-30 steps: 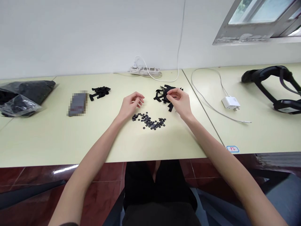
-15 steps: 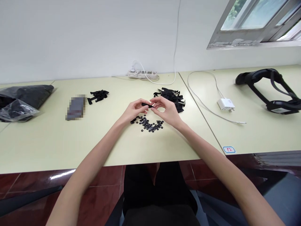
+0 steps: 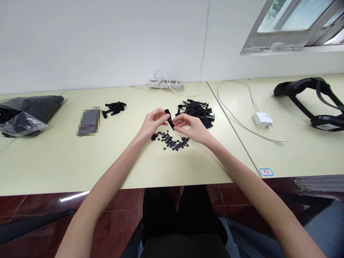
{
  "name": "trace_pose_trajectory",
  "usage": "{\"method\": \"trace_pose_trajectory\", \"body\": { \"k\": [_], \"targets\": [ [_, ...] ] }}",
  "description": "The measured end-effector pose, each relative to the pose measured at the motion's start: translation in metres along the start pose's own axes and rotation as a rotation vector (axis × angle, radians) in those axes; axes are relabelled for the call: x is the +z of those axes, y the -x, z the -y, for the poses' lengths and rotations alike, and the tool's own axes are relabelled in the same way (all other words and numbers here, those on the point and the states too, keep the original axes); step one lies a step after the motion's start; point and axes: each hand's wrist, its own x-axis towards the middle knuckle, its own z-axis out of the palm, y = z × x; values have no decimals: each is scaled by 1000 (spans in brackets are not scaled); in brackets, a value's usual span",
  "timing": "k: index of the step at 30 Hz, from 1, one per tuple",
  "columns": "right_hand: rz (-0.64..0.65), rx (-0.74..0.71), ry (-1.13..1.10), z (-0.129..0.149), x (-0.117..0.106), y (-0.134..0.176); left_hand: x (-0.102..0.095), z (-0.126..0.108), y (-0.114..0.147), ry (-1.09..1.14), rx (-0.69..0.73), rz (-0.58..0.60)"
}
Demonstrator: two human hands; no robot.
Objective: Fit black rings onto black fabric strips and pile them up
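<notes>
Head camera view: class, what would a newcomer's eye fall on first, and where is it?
The black strip held between the left hand and right hand, mid-picture, probably draws the eye first. Nearer the person lies a scatter of dark rings on the table, with a pile of black strips beyond the right hand. A black headset sits at the far right.

The pale table (image 3: 67, 165) bears a bag (image 3: 33, 107), a blurred object (image 3: 89, 122), a small pile (image 3: 116, 107) and a larger pile of black strips (image 3: 199, 108), scattered rings (image 3: 175, 145), a power strip (image 3: 168, 84), a charger (image 3: 262, 119) and a headset (image 3: 326, 122).
</notes>
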Motion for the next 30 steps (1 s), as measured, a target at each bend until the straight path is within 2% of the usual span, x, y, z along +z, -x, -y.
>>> {"method": "trace_pose_trajectory", "body": {
  "k": [2,4,7,10,15,24,30],
  "targets": [
    [41,21,68,-1,-8,-1,-1,-1,0,-1,8,-22],
    [27,29,157,-3,-16,-1,-2,-2,-1,4,0,-48],
    [77,45,237,-4,-20,1,-5,-2,-2,21,-11,-99],
    [172,17,287,-3,-11,4,-8,0,-2,46,-12,-115],
    [210,-82,468,-2,12,10,-8,3,-3,62,-23,-106],
    [200,-203,574,-7,26,11,-4,4,-1,65,-44,-81],
    [178,-156,570,-6,30,12,-1,5,0,68,-44,-50]
  ]
}}
